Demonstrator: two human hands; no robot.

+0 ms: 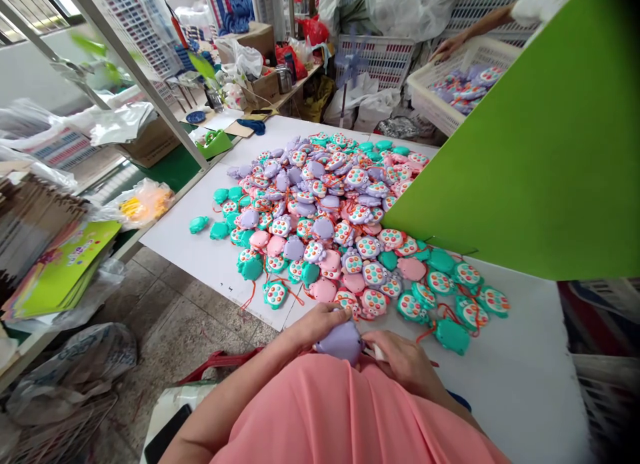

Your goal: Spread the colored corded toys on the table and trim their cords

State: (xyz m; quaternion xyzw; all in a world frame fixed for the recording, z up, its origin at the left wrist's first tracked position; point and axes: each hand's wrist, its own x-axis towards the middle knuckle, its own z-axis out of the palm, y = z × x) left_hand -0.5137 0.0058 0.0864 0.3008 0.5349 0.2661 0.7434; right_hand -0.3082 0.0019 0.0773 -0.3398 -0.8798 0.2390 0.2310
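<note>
My left hand [320, 324] is closed around a purple turtle-shaped toy [341, 343], its plain back turned up, close against my body at the table's front edge. At the toy's right side my right hand [400, 357] is closed on a small tool [376, 351] with a pale handle. A thin part of it meets the toy's edge; its exact kind is partly hidden. Just beyond both hands lies a big heap of similar toys [323, 227] in purple, pink and green, many with coloured round buttons and orange cords.
The heap covers much of the white table [525, 371]. A green panel [520, 157] stands on the right. Behind it, another person's hand [447, 47] is at a white basket [425, 91] of toys. Brochures [65, 264] lie on a shelf at left. A red stool part [220, 361] is beside me.
</note>
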